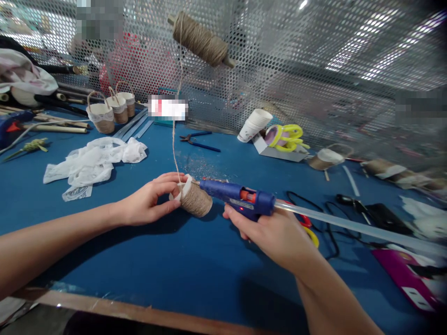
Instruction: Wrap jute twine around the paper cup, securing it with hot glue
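My left hand [150, 201] grips a small paper cup [196, 200] by its white open end, fingers curled round the rim. Brown twine covers most of the cup, which lies tilted on its side just above the blue table. A strand of twine [173, 139] runs from its rim up to a twine spool [200, 39] on the mesh panel. In my right hand [272, 230] is a blue hot glue gun [237, 197], its nozzle at the cup's edge near the rim. A long clear glue stick [335, 224] sticks out of its back.
White lace [94, 160] lies at left, below several finished handled baskets [101, 118]. Pliers [200, 140] rest behind the cup. Stacked paper cups [254, 124] and yellow-handled scissors [286, 136] stand at the back right. Black cords [330, 228] and a purple phone [401, 279] are at right.
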`<action>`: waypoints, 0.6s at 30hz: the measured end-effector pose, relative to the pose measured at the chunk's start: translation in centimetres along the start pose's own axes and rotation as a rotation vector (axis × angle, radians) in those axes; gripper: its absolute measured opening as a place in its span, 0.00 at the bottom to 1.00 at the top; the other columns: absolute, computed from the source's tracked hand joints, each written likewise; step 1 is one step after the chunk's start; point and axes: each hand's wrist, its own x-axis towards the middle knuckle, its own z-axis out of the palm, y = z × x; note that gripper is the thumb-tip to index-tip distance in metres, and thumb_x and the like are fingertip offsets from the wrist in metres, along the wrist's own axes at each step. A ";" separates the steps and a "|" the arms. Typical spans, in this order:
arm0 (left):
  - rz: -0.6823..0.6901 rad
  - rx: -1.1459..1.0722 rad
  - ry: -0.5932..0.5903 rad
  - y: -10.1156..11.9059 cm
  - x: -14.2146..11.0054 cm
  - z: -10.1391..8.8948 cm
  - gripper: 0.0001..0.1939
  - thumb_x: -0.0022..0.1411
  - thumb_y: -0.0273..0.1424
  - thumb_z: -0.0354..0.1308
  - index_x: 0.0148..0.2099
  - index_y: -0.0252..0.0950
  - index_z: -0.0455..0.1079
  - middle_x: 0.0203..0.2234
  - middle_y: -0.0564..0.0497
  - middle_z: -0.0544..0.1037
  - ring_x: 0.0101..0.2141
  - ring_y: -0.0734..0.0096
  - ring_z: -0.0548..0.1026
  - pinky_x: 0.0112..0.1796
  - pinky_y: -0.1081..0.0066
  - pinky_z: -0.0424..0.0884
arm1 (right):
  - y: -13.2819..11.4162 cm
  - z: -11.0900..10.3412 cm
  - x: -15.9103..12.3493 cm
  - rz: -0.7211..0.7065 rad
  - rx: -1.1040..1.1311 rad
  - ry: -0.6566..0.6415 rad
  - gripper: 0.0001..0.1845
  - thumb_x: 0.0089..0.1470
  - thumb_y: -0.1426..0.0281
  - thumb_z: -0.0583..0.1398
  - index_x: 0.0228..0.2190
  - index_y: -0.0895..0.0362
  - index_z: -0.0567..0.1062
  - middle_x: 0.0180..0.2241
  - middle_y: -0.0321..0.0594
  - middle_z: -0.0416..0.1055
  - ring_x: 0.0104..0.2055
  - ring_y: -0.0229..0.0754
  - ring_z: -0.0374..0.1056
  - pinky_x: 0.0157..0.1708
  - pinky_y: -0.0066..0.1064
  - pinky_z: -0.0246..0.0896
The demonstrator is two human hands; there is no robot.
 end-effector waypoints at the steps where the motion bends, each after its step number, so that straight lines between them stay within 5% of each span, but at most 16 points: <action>1: 0.001 0.000 0.001 0.0 0.0 0.0 0.05 0.60 0.26 0.49 0.31 0.33 0.62 0.49 0.38 0.68 0.55 0.59 0.62 0.53 0.58 0.61 | 0.0 0.0 0.0 0.015 0.006 -0.004 0.13 0.50 0.64 0.54 0.19 0.53 0.72 0.12 0.31 0.65 0.16 0.37 0.62 0.18 0.28 0.56; 12: -0.014 0.007 -0.005 0.3 0.1 0.0 0.06 0.61 0.27 0.49 0.31 0.34 0.62 0.50 0.38 0.68 0.55 0.59 0.61 0.53 0.59 0.61 | 0.0 0.1 0.3 0.086 0.045 -0.060 0.14 0.50 0.63 0.53 0.20 0.56 0.71 0.12 0.32 0.66 0.15 0.37 0.63 0.18 0.28 0.58; 18: 0.005 0.033 -0.007 0.2 0.1 0.0 0.06 0.61 0.27 0.49 0.31 0.34 0.62 0.48 0.39 0.70 0.55 0.60 0.61 0.53 0.59 0.61 | 0.2 0.1 0.7 0.208 0.284 -0.069 0.13 0.49 0.61 0.56 0.21 0.57 0.69 0.12 0.31 0.64 0.14 0.35 0.62 0.16 0.26 0.58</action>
